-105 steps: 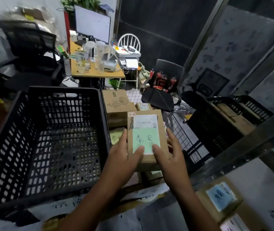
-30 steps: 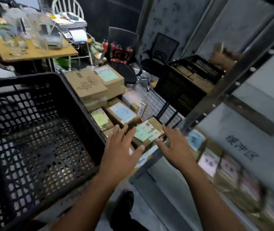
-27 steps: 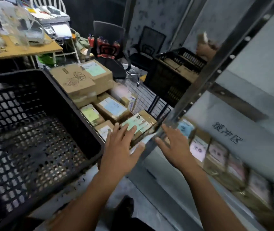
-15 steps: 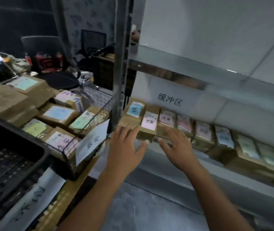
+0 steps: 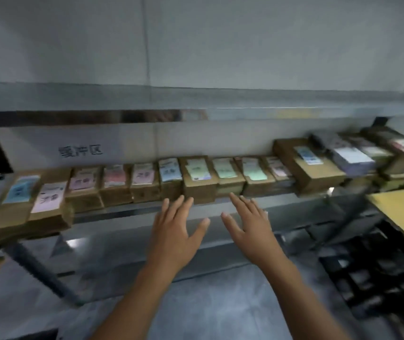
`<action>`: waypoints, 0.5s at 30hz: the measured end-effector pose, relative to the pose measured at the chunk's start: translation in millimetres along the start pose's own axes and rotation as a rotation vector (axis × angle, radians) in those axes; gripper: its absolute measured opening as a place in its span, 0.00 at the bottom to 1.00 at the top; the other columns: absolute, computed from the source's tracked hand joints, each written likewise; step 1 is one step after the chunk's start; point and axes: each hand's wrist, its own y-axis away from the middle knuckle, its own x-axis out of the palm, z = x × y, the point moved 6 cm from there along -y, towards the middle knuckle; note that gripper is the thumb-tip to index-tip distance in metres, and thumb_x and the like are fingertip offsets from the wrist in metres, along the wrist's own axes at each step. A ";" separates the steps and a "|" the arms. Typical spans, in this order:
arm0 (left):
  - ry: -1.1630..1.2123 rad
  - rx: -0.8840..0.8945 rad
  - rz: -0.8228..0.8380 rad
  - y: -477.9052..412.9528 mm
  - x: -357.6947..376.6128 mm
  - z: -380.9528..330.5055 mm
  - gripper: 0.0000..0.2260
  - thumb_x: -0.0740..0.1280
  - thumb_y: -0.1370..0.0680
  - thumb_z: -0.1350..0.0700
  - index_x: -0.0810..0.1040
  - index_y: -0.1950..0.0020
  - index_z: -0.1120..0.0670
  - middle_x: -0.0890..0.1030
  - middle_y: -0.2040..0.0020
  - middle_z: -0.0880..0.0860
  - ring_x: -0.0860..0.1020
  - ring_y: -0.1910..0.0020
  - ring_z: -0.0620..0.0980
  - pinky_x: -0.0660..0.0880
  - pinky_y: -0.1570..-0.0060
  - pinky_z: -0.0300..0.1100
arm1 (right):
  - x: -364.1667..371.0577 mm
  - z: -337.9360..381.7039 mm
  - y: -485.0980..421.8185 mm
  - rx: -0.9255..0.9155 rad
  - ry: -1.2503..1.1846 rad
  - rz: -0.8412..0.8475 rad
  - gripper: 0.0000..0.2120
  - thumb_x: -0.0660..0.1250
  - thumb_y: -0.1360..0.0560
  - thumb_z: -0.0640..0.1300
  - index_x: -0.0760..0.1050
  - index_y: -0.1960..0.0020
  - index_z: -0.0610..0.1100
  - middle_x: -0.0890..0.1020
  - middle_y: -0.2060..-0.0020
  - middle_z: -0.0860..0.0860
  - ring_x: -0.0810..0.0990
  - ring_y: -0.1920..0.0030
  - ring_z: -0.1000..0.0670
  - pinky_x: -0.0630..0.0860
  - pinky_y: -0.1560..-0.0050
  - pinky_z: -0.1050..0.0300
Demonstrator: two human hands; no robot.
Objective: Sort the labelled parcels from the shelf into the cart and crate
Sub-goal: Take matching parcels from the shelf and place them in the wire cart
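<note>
Reaching forward, nearest, with the left hand point(image 5: 174, 231) and right hand point(image 5: 252, 233), both spread flat with straight fingers, gripping nothing, hovering just short of the shelf point(image 5: 122, 213) edge. Lying just beyond, side by side along the shelf, a long row of labelled parcels point(image 5: 197, 176), none being touched. Judging from that row: leaving plenty to sort, next pick not yet made, cart not showing.

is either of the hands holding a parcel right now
No, the left hand and the right hand both hover open with fingers spread, just short of the parcels lined up on the shelf.
</note>
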 end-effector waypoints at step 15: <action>0.180 0.159 0.242 -92.5 161.1 -167.7 0.32 0.62 0.20 0.35 0.61 0.18 0.45 0.58 0.17 0.44 0.49 0.17 0.48 0.54 0.20 0.54 | -139.5 -190.4 28.9 0.305 -0.056 -0.328 0.31 0.54 0.19 0.66 0.57 0.18 0.58 0.59 0.18 0.55 0.42 0.18 0.53 0.44 0.18 0.43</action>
